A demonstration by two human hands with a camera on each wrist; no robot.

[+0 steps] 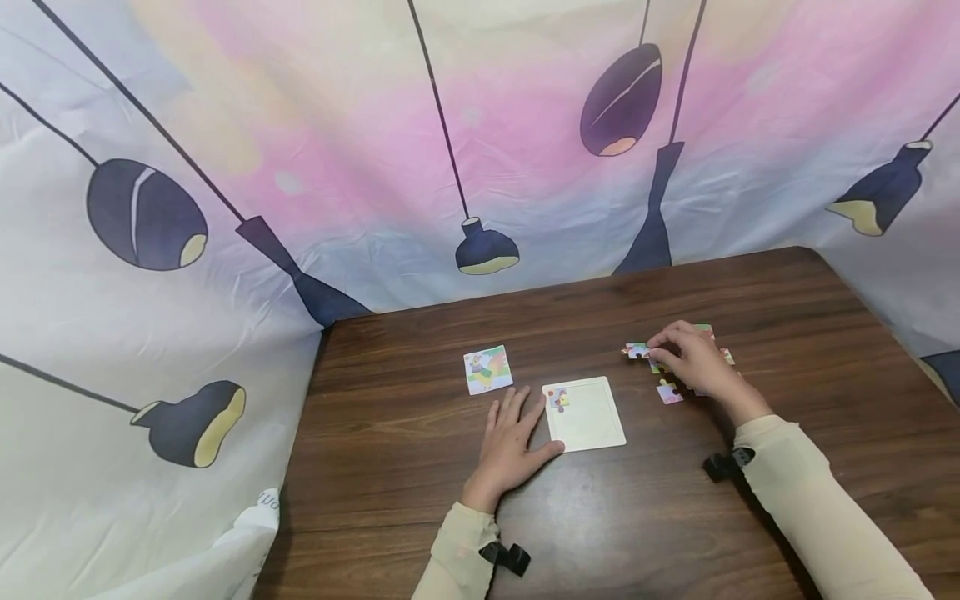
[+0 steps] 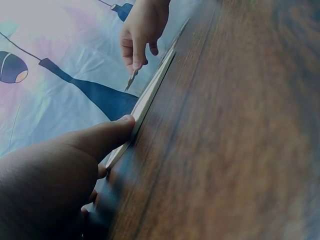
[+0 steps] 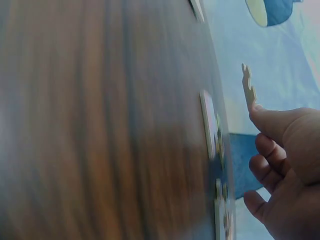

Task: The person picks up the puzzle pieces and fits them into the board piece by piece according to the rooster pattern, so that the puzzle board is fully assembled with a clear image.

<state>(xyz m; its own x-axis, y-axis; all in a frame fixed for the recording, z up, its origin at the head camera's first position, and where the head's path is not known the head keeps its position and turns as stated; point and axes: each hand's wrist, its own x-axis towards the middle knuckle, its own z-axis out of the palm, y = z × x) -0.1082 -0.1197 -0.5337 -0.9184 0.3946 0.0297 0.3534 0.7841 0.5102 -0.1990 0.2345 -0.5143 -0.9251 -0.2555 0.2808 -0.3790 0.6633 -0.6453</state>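
My right hand (image 1: 697, 367) pinches a jigsaw piece (image 1: 637, 351) between thumb and fingertips. In the right wrist view that piece (image 3: 248, 87) is held up off the table. Several loose puzzle pieces (image 1: 670, 392) lie under and around this hand, partly hidden by it. My left hand (image 1: 508, 454) lies with fingers spread at the left side of a square cream puzzle board (image 1: 592, 425). Its thumb (image 2: 122, 127) touches the board's edge in the left wrist view. In the board's upper left corner sits a small colourful piece (image 1: 558, 398).
A square picture card (image 1: 487, 371) lies on the brown wooden table (image 1: 397, 433), left of the board and beyond my left hand. Behind the table hangs a cloth (image 1: 360, 167) printed with lamps. Black straps with small mounts (image 1: 513, 558) are on both wrists.
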